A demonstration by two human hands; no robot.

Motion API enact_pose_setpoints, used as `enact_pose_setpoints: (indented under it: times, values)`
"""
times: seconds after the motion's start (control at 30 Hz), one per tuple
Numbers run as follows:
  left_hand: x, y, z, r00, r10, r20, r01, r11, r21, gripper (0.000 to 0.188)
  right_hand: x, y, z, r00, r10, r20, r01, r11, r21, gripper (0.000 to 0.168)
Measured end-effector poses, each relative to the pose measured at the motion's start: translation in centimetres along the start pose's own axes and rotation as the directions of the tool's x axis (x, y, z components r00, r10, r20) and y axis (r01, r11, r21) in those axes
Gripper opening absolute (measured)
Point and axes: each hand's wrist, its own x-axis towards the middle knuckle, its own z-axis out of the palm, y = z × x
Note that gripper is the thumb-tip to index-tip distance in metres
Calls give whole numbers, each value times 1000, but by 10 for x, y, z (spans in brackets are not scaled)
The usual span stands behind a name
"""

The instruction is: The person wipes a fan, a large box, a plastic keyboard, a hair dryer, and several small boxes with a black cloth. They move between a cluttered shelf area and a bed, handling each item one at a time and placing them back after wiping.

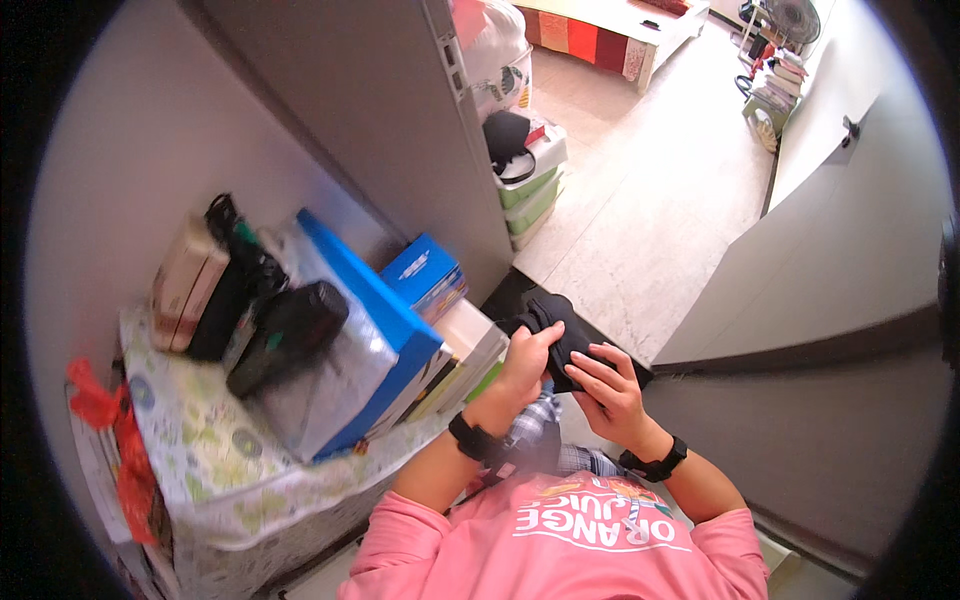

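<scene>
A folded piece of black cloth (559,315) is between my two hands, in front of my body and above a doorway's dark threshold. My left hand (525,356) grips its near left side, with the thumb lying on top. My right hand (607,379) holds the right side of the cloth, its fingers spread over the fabric. A black band is around each wrist. What kind of garment or item the cloth is, I cannot tell.
To the left, a table with a floral cover (217,450) bears a blue box (420,345), a smaller blue box (424,266) and black bags. Stacked green-and-white bins (532,199) stand past the door frame. A white door (810,247) is at the right.
</scene>
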Motion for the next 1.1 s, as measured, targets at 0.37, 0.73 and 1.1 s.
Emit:
enact_pose_setpoints:
  times: [0.37, 0.73, 1.1]
  values:
    - [106, 113, 72, 652, 756, 52, -299, 194, 934, 18, 159, 158, -18, 735, 533, 420, -669, 467, 578, 38]
    - [15, 137, 95, 568, 823, 8, -161, 102, 982, 33, 269, 146, 39, 167, -374, 912, -907, -420, -6, 45]
    - [-88, 237, -54, 33, 838, -544, 786, 314, 532, 59, 296, 64, 90, 401, -344, 849, -915, -103, 390, 59]
